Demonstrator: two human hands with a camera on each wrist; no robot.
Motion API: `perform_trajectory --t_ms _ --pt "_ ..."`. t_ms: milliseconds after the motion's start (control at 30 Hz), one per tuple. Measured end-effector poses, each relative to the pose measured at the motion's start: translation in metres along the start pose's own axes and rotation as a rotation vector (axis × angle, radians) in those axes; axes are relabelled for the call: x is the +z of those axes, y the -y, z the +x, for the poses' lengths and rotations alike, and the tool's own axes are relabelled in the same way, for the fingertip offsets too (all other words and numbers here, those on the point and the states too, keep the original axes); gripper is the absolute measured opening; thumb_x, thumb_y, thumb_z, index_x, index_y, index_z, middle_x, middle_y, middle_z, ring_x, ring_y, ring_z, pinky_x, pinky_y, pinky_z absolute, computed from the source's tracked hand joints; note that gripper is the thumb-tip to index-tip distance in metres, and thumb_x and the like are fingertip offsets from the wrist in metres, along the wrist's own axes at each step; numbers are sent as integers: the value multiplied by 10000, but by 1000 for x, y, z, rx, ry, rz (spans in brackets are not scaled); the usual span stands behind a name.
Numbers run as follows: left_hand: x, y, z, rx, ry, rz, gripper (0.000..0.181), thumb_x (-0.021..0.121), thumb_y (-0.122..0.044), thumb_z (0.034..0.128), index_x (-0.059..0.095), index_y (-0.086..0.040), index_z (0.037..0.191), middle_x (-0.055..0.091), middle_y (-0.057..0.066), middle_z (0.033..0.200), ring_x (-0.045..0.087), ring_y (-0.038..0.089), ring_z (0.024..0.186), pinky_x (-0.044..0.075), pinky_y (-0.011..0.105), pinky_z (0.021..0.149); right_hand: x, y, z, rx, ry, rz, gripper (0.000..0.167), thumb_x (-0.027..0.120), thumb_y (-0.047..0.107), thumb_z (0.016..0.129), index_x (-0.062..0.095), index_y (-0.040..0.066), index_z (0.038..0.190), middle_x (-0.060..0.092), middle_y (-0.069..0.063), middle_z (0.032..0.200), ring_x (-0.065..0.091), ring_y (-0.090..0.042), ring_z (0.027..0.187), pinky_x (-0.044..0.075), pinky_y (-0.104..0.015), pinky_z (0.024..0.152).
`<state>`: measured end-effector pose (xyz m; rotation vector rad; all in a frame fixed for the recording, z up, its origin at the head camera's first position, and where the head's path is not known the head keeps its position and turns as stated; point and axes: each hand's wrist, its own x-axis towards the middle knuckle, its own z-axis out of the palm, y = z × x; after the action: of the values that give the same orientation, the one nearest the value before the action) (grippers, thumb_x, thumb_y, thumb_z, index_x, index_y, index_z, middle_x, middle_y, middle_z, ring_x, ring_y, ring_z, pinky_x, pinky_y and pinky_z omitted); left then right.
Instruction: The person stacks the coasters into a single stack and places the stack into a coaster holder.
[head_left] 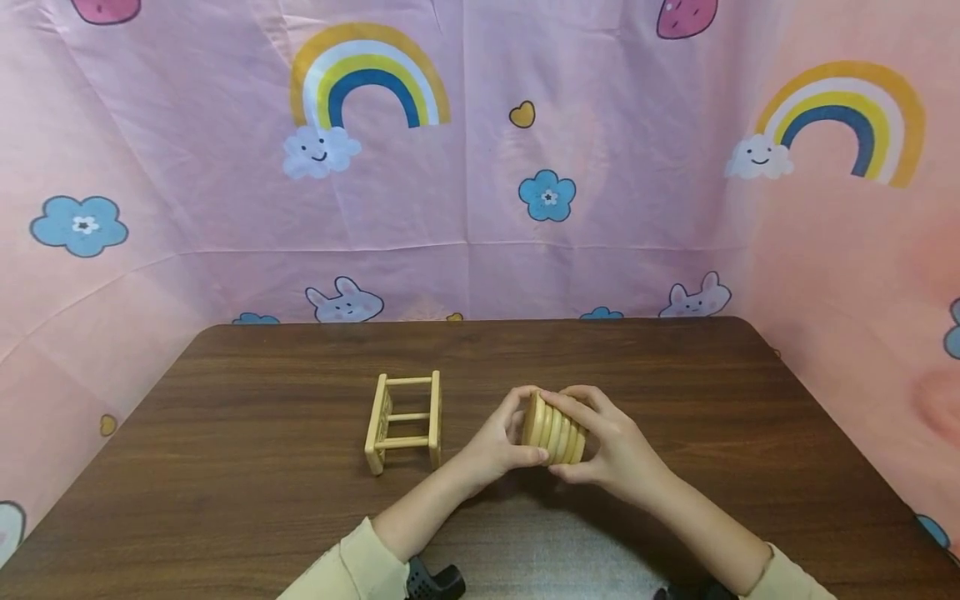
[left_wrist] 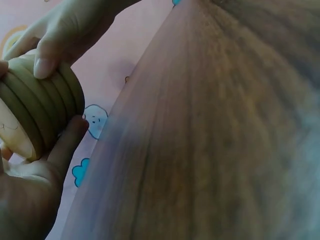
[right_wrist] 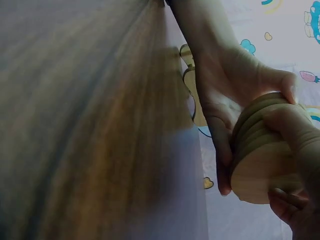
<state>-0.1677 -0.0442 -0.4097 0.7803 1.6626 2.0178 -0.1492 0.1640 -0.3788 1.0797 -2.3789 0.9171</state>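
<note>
A stack of several round wooden coasters (head_left: 555, 432) is held between both hands above the table. My left hand (head_left: 491, 450) grips the stack from its left side, thumb at the near edge and fingers at the far edge. From the other side my right hand (head_left: 618, 446) holds it, with fingers over the top and thumb below. In the left wrist view the coasters (left_wrist: 42, 100) lie face to face, tilted on edge. The right wrist view shows the plain flat face of the end coaster (right_wrist: 262, 172). A slatted wooden rack (head_left: 405, 442) stands left of the hands.
The dark wooden table (head_left: 247, 467) reaches back to a printed cloth (head_left: 465, 208) that hangs behind it and on both sides. Black wrist devices (head_left: 435, 581) show at the sleeves near the bottom edge.
</note>
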Motion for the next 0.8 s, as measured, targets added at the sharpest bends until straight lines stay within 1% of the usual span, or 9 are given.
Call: perform_trajectory --t_ms 200,400,533,667,733,800 --pt "6 1 0 -14 -50 -73 694 717 -77 802 300 -148 1353 516 150 1245 583 262 1033 519 383 823 -2 -1 2 -16 33 -25 856 888 240 637 504 227 1402 494 1 1237 547 -160 1030 525 -351 747" --pt "12 3 1 -2 -88 -114 691 743 -87 782 320 -157 1323 492 122 1267 563 239 1040 510 360 821 -3 -1 2 -26 46 -46 869 891 238 635 494 227 1408 494 5 1246 547 -160 1042 530 -358 759" --pt "15 2 1 3 -133 -154 678 722 -56 758 334 -166 1303 478 115 1251 563 225 1008 512 339 795 -4 0 5 -31 35 -5 869 895 219 634 487 155 1399 506 2 1282 540 -168 1099 518 -356 829" --pt "15 1 1 -4 -171 -193 667 703 -43 746 340 -160 1293 475 120 1212 565 226 984 517 331 775 -3 0 6 -30 15 51 881 900 187 630 458 69 1383 517 -35 1303 531 -158 1103 494 -285 847" --pt "15 -1 0 -1 -185 -207 674 705 -38 742 339 -152 1297 474 121 1205 563 227 989 515 332 781 -1 0 7 -32 2 57 875 901 186 631 456 62 1373 516 -53 1308 524 -165 1113 485 -270 851" --pt "16 -2 -1 1 -194 -218 681 705 -32 740 337 -152 1301 475 120 1205 564 226 991 513 334 787 0 0 7 -34 -12 63 862 900 190 636 460 70 1368 507 -69 1321 518 -181 1140 478 -284 878"
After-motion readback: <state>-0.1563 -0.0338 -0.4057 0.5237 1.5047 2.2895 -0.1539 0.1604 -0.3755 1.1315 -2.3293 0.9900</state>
